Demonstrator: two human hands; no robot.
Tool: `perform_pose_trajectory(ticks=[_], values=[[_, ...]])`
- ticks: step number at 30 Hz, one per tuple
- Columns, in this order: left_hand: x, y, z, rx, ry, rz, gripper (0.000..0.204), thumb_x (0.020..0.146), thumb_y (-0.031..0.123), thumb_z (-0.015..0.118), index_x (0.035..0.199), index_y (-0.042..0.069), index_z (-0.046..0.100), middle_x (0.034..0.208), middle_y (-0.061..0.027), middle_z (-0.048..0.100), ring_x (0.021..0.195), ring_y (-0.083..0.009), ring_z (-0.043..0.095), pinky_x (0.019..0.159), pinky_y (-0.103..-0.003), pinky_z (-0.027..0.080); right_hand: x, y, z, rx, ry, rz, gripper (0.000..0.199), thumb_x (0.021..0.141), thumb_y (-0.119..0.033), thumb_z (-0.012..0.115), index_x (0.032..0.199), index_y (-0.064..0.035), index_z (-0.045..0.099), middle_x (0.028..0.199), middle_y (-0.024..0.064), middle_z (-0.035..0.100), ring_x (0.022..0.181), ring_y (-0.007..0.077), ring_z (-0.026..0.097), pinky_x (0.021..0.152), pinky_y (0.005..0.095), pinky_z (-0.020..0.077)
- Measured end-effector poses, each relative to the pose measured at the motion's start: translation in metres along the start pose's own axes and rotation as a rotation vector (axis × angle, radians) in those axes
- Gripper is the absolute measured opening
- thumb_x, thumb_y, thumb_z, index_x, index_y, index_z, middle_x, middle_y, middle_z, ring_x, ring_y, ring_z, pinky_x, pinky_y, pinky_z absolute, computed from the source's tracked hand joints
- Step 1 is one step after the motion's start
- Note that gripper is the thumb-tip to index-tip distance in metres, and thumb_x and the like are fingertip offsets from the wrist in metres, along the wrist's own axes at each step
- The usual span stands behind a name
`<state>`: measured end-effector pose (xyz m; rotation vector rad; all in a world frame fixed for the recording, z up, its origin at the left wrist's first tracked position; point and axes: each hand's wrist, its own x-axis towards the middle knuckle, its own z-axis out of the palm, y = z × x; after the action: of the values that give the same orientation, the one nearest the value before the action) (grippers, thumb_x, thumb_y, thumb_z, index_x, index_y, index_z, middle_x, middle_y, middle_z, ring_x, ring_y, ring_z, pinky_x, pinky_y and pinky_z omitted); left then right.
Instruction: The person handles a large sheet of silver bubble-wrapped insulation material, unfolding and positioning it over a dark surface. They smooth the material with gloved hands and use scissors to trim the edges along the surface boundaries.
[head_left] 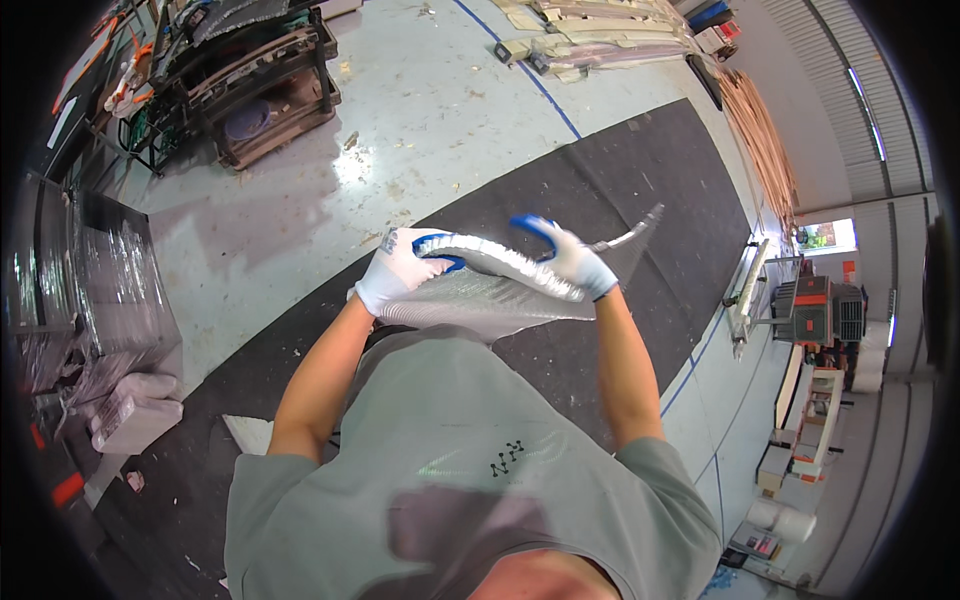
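We are holding a silvery ribbed sheet [480, 300] up in front of our chest, both hands gloved in white with blue fingertips. Our left hand [400, 272] is closing around the sheet's upper left edge, fingers curling over it; our right hand [572, 258] is gripping the same edge further along, thumb on top. The sheet is curving between the two hands, its bright ridged rim facing up and its body drooping toward our grey shirt [450, 490].

Much is escaping us here. The lower part of the sheet is disappearing behind our shirt and forearms, so we cannot tell how far it is reaching. A thin pale strip [632, 232] is sticking out just beyond our right hand; whether it is part of the sheet or a separate piece we cannot tell. The fingers underneath the sheet are hidden.

Below and beyond our hands a dark mat [620, 170] is lying across the pale concrete floor [420, 110]. Far beyond our left hand a dark metal cart [260, 85] is standing with clutter on it. To the left, something wrapped in clear film [100, 290] is blurring toward the rim. Beyond our right hand, stacked wooden boards [590, 35] are lying on the floor, and to the right a machine [815, 315] is standing well apart.
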<state>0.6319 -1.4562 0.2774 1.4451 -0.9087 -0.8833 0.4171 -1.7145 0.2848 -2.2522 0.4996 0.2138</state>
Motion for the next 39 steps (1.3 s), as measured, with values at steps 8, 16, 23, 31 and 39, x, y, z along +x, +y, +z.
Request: perform_pose_trajectory(ticks=[8, 16, 23, 31, 39], values=[[-0.002, -0.035, -0.008, 0.386, 0.206, -0.098, 0.054, 0.085, 0.024, 0.087, 0.119, -0.007, 0.059, 0.094, -0.0155, 0.07, 0.088, -0.022, 0.071, 0.081, -0.038, 0.057, -0.002, -0.001, 0.025, -0.176, -0.116, 0.193, 0.039, 0.085, -0.023, 0.08, 0.121, -0.0068, 0.074, 0.11, 0.0101, 0.078, 0.101, 0.0208, 0.073, 0.094, 0.0351, 0.0548], [-0.009, -0.065, -0.017, 0.417, -0.051, 0.162, 0.033, 0.094, 0.031, 0.071, 0.118, 0.008, 0.076, 0.108, -0.0069, 0.078, 0.097, -0.0174, 0.073, 0.108, -0.031, 0.043, -0.037, -0.076, -0.083, 0.249, 0.144, 0.009, 0.027, 0.089, -0.001, 0.072, 0.115, 0.0077, 0.073, 0.096, 0.0048, 0.075, 0.086, 0.008, 0.066, 0.081, 0.0263, 0.0567], [0.032, 0.002, -0.024, 0.194, -0.089, 0.143, 0.034, 0.092, 0.016, 0.067, 0.123, 0.005, 0.067, 0.131, -0.0047, 0.068, 0.126, -0.0167, 0.059, 0.117, -0.039, 0.03, -0.043, -0.154, -0.143, 0.225, 0.499, -0.188, 0.029, 0.09, -0.006, 0.075, 0.115, 0.0084, 0.073, 0.098, 0.008, 0.076, 0.088, 0.0106, 0.069, 0.082, 0.0262, 0.0571], [0.049, 0.179, -0.024, 0.599, 1.074, 1.215, 0.067, 0.074, 0.022, 0.089, 0.133, 0.005, 0.059, 0.129, -0.0176, 0.062, 0.124, -0.0341, 0.056, 0.106, -0.047, 0.045, -0.046, -0.21, -0.185, 0.089, 0.583, -0.307, 0.034, 0.091, -0.018, 0.079, 0.114, 0.0067, 0.075, 0.095, 0.0082, 0.076, 0.083, 0.0121, 0.07, 0.079, 0.0258, 0.0569], [0.106, 0.26, -0.005, 1.332, 0.023, 0.641, 0.037, 0.094, 0.036, 0.071, 0.121, 0.011, 0.069, 0.103, -0.0111, 0.073, 0.098, -0.0234, 0.071, 0.09, -0.037, 0.054, -0.05, -0.222, -0.177, 0.057, 0.542, -0.323, 0.034, 0.092, -0.022, 0.079, 0.114, 0.003, 0.075, 0.094, 0.0059, 0.077, 0.082, 0.0105, 0.07, 0.078, 0.0269, 0.0585]])
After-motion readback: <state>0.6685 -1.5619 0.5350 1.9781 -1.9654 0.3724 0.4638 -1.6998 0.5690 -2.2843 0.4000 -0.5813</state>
